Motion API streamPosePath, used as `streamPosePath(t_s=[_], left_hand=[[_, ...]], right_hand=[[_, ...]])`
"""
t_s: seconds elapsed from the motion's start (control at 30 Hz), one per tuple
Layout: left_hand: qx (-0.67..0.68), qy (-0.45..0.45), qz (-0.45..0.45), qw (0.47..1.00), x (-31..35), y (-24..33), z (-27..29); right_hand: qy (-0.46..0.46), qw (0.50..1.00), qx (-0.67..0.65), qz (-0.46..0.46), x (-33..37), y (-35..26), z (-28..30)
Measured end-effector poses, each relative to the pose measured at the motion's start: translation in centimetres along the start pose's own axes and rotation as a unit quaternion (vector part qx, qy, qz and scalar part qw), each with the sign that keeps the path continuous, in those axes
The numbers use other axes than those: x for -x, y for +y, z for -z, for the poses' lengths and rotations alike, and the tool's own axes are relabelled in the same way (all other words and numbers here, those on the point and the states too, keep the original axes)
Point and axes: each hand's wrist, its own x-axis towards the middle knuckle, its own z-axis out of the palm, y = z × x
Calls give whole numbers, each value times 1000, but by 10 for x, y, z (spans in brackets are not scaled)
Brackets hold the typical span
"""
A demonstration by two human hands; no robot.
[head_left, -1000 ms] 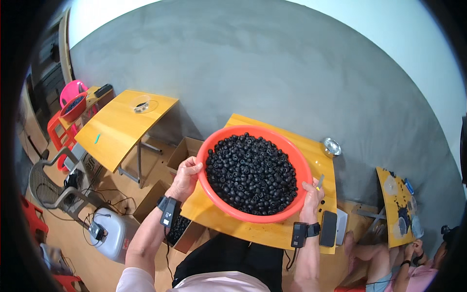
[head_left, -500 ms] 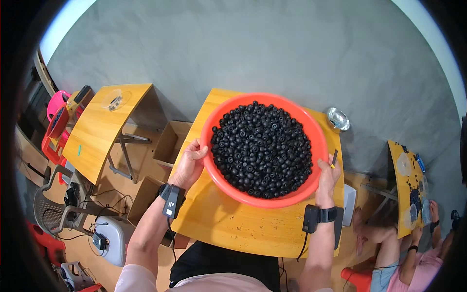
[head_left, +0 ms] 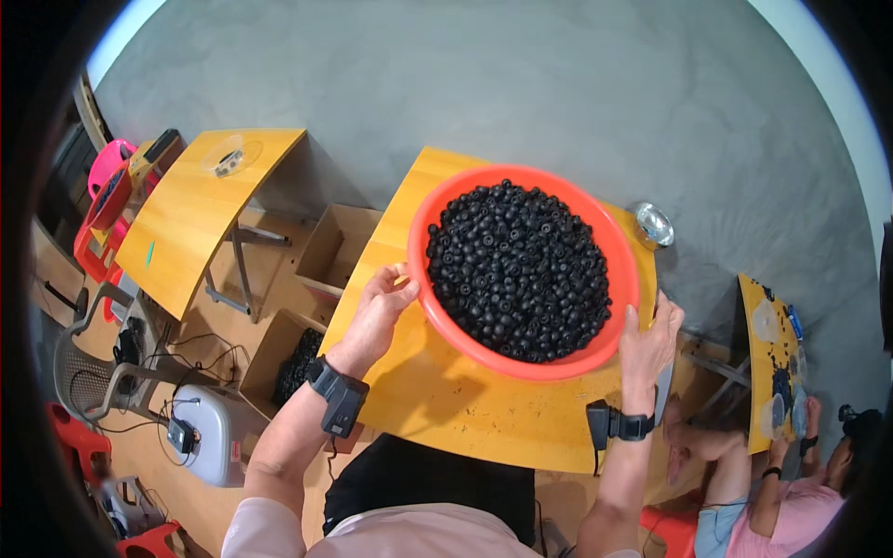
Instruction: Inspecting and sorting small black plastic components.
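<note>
A big orange-red plastic basin (head_left: pixel 629 265) rests on the yellow table (head_left: pixel 493 428) in front of me. It is heaped with small round black parts (head_left: pixel 521 270), many with a hole in the middle. At the basin's left rim is my left hand (head_left: pixel 374 316), its fingers bent and its thumb against the edge. My right hand (head_left: pixel 651 342) lies beside the lower right rim. Its fingers stretch upward, apart from the basin, while the thumb stays close to the rim. A dark strapped device sits on each of my wrists.
A shiny metal bowl (head_left: pixel 654 225) stands by the table's far right corner. Open cardboard boxes (head_left: pixel 339 244) are on the floor to the left, one holding black items. Another yellow table (head_left: pixel 200 209) stands farther left. At the right a person (head_left: pixel 791 502) sits by a table (head_left: pixel 770 372).
My right hand has let go of the rim and spread its fingers outward. A small yellow-and-black tool beside it no longer shows. The whole view has shifted slightly; the basin keeps about its place on the table.
</note>
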Motion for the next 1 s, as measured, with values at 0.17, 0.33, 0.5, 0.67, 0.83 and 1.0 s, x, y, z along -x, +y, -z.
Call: streamPosePath(t_s=[0.17,0.33,0.5,0.67,0.83,1.0], left_hand=[[156,4,-25,987,72,4,25],[326,-172,148,918,176,21,50],[310,-240,158,907,243,34,82],[303,-261,92,912,264,57,72],[178,-354,-61,916,266,77,53],[176,-261,73,946,240,39,40]], right_hand=[[-313,924,-197,101,49,-73,44],[-392,902,-78,162,83,-109,30],[-393,900,-79,173,113,-118,22],[-388,897,-155,145,124,-128,20],[-298,924,-180,158,128,-131,23],[-273,920,-276,53,140,-125,35]])
